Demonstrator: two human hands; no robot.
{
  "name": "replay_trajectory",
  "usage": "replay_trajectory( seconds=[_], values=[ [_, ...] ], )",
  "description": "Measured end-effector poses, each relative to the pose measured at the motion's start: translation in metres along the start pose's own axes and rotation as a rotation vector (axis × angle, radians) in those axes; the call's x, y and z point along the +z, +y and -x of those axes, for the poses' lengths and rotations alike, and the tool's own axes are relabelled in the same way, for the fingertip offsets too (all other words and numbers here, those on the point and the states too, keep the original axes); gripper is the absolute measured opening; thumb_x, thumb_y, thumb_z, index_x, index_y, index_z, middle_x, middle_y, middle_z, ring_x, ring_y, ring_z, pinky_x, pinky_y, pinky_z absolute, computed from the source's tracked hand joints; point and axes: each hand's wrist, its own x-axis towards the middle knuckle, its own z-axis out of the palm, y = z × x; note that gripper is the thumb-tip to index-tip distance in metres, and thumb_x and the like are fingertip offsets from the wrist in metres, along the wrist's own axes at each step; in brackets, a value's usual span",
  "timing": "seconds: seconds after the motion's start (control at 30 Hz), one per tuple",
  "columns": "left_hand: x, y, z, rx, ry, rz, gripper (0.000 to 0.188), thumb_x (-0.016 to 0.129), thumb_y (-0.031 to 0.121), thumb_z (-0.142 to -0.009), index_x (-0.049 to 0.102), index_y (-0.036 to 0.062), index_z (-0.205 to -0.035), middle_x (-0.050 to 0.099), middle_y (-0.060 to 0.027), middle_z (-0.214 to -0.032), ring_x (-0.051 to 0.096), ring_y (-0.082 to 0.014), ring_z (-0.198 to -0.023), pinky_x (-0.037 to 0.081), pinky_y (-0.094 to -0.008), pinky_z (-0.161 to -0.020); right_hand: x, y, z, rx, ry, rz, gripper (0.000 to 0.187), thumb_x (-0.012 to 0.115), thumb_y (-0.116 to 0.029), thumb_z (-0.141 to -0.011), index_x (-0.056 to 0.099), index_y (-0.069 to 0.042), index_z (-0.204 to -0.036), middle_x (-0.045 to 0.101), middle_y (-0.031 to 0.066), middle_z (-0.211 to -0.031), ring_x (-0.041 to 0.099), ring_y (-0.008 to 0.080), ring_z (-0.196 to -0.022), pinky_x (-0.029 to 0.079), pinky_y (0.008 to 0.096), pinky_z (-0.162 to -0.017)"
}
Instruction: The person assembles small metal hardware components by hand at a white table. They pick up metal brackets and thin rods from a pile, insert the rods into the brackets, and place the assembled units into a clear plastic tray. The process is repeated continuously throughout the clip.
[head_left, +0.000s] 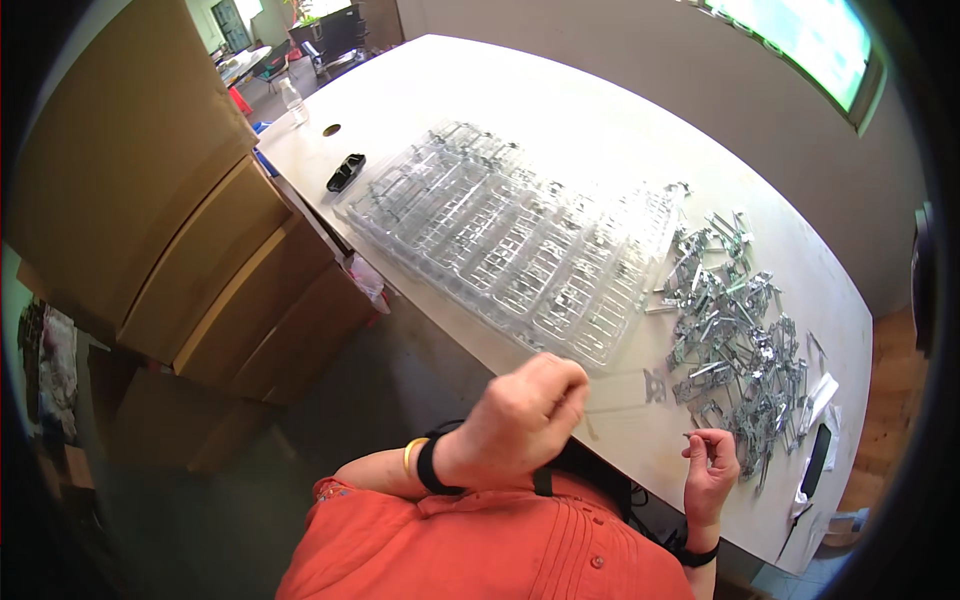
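Observation:
My left hand [520, 412] hovers over the near edge of the table, just in front of a clear plastic tray [490, 312]. Its fingers are curled closed, and what they hold, if anything, is hidden. Rows of small metal parts [545, 262] lie in the tray's long compartments. My right hand [711, 470] is at the near right, beside a loose heap of silvery metal parts [735, 335]. Thumb and forefinger pinch a small metal part [689, 436], of which only a tip shows.
Stacked cardboard boxes [210, 260] rise left of the white table [560, 95]. A black holder [346, 173] and a clear bottle [293, 103] stand toward its far left. At the right edge lie a black strip-shaped object [817, 460] and white paper [822, 395].

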Motion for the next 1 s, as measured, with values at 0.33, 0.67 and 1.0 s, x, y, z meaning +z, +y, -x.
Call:
replay_trajectory(
  seconds=[0.33,0.67,1.0],
  values=[
    [-0.108,-0.065,-0.041,-0.282,0.536,-0.197,0.007,0.073,0.007,-0.107,0.071,0.0004,-0.105,0.069,0.0019,-0.076,0.062,-0.0025,-0.061,0.052,-0.0215,-0.054,0.019,0.009,-0.024,0.262,-0.205,-0.163,0.003,0.071,0.0,-0.105,0.068,-0.001,-0.105,0.075,0.0034,-0.092,0.07,0.0106,-0.075,0.055,0.0255,-0.07],
    [-0.13,-0.108,-0.065,-0.279,0.641,-0.402,0.009,0.075,0.006,-0.106,0.071,0.0003,-0.099,0.069,0.0015,-0.08,0.062,-0.0042,-0.068,0.052,-0.0227,-0.063,0.026,0.019,-0.048,0.431,-0.276,-0.241,0.004,0.069,-0.002,-0.106,0.067,-0.001,-0.104,0.076,0.0059,-0.091,0.071,0.012,-0.072,0.057,0.0261,-0.071],
    [-0.122,-0.132,-0.083,-0.182,0.559,-0.626,0.009,0.08,0.0,-0.095,0.071,0.0026,-0.095,0.068,-0.0065,-0.089,0.062,-0.0171,-0.071,0.053,-0.0325,-0.067,0.025,0.02,-0.056,0.493,-0.299,-0.196,0.006,0.07,-0.006,-0.107,0.066,-0.002,-0.105,0.078,0.0088,-0.09,0.073,0.0135,-0.074,0.058,0.0268,-0.07]
  ],
)
